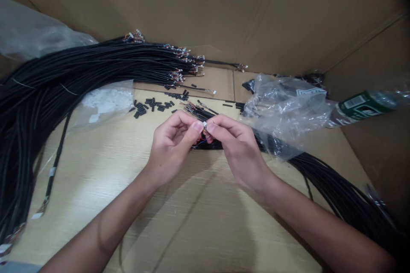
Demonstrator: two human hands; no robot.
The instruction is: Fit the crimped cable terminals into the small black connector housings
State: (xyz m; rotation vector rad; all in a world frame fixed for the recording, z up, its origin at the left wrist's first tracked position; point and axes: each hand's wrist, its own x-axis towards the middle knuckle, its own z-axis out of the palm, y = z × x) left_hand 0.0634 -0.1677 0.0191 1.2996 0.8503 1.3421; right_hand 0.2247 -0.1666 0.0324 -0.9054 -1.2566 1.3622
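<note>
My left hand (174,143) and my right hand (237,149) meet over the middle of the light wooden table (105,170). Both pinch a small white connector (204,125) at the end of a thin black cable, whose coloured wires show just under my fingertips. Right behind my hands lies a bundle of black cables (205,113) with bare wire ends; it runs off to the right under a clear plastic bag (282,111). Short black sleeve pieces (153,106) are scattered on the table beyond my left hand.
A thick sheaf of black cables (64,72) with white connectors curves along the left side and back. A clear bag of white parts (105,102) lies under it. Brown cardboard walls (224,8) close off the back and right. A green-labelled bottle (361,104) lies at right.
</note>
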